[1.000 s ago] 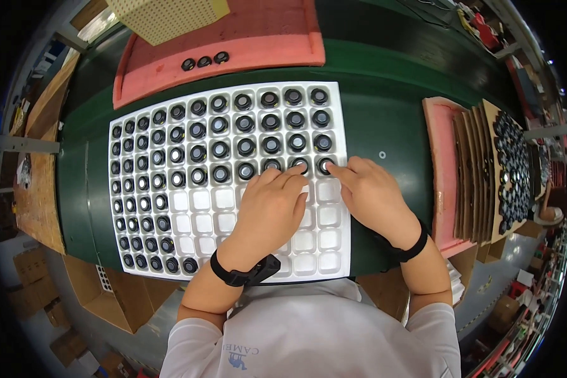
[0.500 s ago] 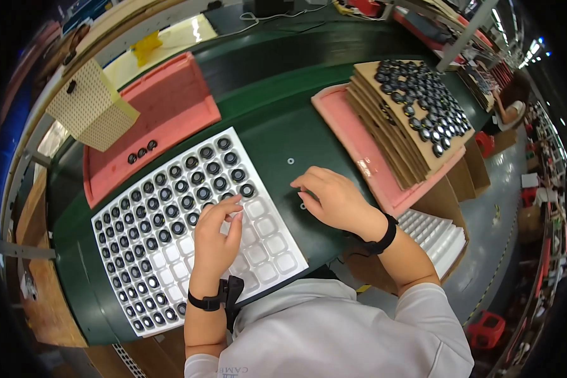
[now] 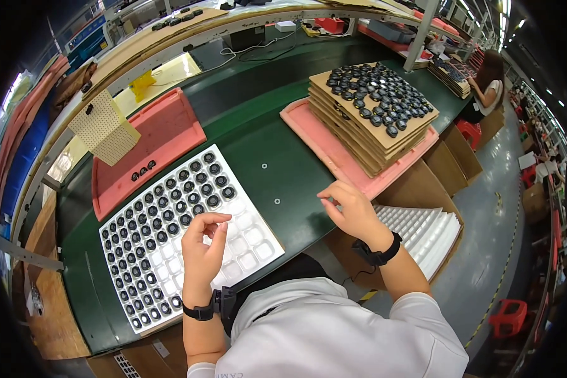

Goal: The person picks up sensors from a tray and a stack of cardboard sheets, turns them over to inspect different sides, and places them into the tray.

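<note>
My left hand (image 3: 203, 252) hovers above the white plastic tray (image 3: 268, 251), its index finger and thumb apart with nothing visible between them. Round black parts (image 3: 213, 201), shaped like small lenses or caps, fill most of the tray's pockets. The pockets near and to the right of that hand hold none. My right hand (image 3: 354, 213) is in the air beyond the tray's right side, near the pink tray (image 3: 321, 142). Its fingers are loosely bent, thumb apart, and no object shows in them. Two small pale rings (image 3: 277, 201) lie on the green table between the trays.
A cardboard stack (image 3: 353, 148) topped with many black parts stands on the right pink tray. Another pink tray (image 3: 186, 129) at back left holds 3 black parts beside a perforated yellowish sheet (image 3: 104, 132). White trays (image 3: 422, 239) fill a carton at right. Another person (image 3: 488, 88) sits farther off.
My head view has turned rightward. My right hand has moved right, away from the small rings, uncovering the nearer one. The left hand has drawn slightly back from the row of black parts.
</note>
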### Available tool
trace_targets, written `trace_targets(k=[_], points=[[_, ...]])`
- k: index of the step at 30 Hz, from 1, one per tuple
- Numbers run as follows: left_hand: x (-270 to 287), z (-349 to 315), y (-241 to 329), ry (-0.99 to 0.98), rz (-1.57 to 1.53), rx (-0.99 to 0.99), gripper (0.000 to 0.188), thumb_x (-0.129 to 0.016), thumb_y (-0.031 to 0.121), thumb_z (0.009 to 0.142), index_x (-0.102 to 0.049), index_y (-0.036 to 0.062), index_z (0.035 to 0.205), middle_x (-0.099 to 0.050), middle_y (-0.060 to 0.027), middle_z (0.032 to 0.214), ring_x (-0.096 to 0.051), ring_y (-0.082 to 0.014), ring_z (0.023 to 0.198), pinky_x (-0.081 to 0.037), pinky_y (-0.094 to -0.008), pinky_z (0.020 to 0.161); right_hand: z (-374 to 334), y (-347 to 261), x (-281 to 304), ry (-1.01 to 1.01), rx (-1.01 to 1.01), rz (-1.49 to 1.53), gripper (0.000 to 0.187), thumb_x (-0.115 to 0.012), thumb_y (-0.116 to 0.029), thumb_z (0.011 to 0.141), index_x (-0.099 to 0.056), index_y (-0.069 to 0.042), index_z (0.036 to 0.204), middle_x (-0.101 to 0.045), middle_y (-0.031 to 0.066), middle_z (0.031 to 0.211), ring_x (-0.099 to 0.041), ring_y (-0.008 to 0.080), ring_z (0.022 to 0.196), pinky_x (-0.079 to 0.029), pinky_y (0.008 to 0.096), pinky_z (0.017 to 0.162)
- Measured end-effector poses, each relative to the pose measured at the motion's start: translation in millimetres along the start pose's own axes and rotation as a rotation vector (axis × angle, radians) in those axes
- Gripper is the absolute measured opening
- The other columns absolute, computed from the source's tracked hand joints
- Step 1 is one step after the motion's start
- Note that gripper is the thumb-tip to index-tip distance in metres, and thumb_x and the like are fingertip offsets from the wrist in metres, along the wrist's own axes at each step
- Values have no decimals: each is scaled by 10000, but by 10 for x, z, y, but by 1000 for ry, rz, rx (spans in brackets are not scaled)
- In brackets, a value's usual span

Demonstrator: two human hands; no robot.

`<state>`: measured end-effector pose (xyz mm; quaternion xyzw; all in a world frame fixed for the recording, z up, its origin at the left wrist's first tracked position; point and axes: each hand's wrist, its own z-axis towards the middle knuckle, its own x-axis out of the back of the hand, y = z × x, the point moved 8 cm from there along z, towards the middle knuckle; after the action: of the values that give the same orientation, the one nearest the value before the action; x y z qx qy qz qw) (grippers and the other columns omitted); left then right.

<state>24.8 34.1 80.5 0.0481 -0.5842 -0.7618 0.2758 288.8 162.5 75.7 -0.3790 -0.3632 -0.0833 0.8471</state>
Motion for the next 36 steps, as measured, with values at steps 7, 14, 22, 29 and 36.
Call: trace_targets(k=[7,14,22,29,36], points=[[-53,-124,116,-34,-144,23,50,-582,55,927,-591,9,909,-675,-67,926,-508,-71,739,-420,-222,694,-277,65,29,36,-11,-47,109,-640,-28,834,-647,-23,942,-628,97,879,-626,236,727,-517,311,649],[-389,-129,161,-142,-200,15,104,-555,92,954,-574,13,889,-674,-66,899,-498,-72,727,-413,-222,683,-642,217,71,69,-109,-45,87,-640,-54,841,-656,-30,923,-631,102,867,-626,247,713,-512,331,646],[-507,-161,201,-182,-155,4,189,-541,115,963,-589,12,813,-671,-44,811,-502,-68,685,-409,-229,638,-907,494,129,102,-230,7,78,-637,-69,855,-661,-15,905,-626,103,842,-616,231,688,-497,317,629],[-591,-143,275,-225,-74,3,288,-516,120,976,-606,7,726,-647,-44,754,-468,-68,635,-370,-232,587,-859,576,84,118,-281,62,67,-628,-36,866,-658,12,903,-611,89,825,-583,183,654,-472,276,600],[-679,-241,-23,-332,-35,78,235,-611,150,926,-629,5,742,-631,-68,696,-539,-131,620,-424,-274,582,-727,761,152,354,-227,90,77,-617,19,855,-656,15,921,-601,94,846,-579,192,723,-467,263,630]])
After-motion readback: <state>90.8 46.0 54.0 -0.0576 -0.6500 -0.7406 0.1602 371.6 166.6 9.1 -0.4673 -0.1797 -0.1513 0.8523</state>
